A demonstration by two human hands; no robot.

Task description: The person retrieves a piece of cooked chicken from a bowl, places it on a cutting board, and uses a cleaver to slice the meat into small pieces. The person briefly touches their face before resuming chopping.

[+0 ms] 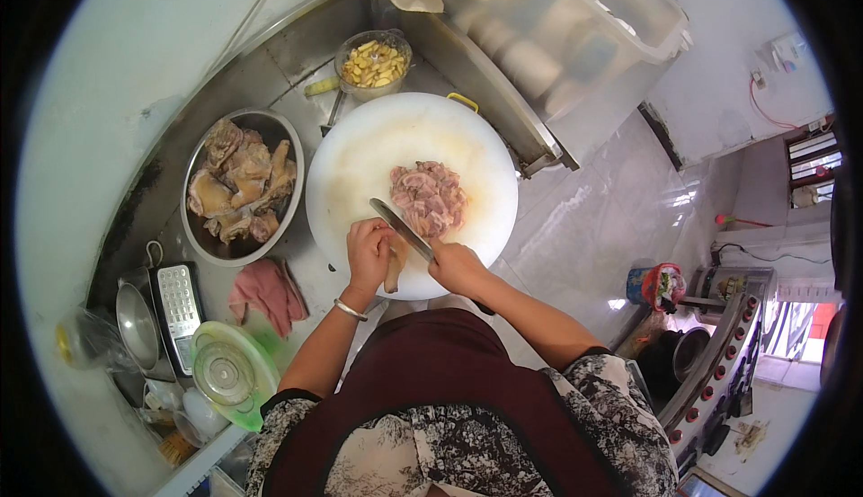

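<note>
On a round white cutting board (350,160), my left hand (367,247) presses down a piece of poultry meat (395,269), its narrow end pointing toward me. My right hand (458,268) grips the handle of a kitchen knife (402,229). The blade runs up and left, its edge beside the left fingertips; whether it touches the meat cannot be made out. Just beyond the blade sits a pile of chopped raw meat (428,197). Left of the board, a steel basin (300,180) holds several large poultry pieces (246,170).
A clear pot (374,92) of sliced ginger stands behind the board. To the left lie a pink cloth (268,295), a digital scale (179,308) and a green plastic basin (259,362). A translucent plastic bin (607,72) rises at back right. Farther right is a gas stove (708,369).
</note>
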